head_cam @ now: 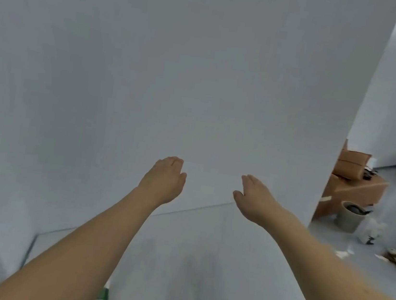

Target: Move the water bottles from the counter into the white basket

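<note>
— White wall (178, 59) fills nearly everything; why are both arms stretched toward it?

— Likely a starting pose. The left hand (164, 179) and right hand (257, 199) hover palm-down, fingers loosely extended, holding nothing.

— And the bottles?

— One green-labelled water bottle (104, 297) peeks out at the bottom edge, just beside the left forearm. No counter or white basket shows.

— So nothing is moved yet?

— I'd judge not; the head must tilt down first. Cardboard boxes (354, 180) sit far right.
</note>
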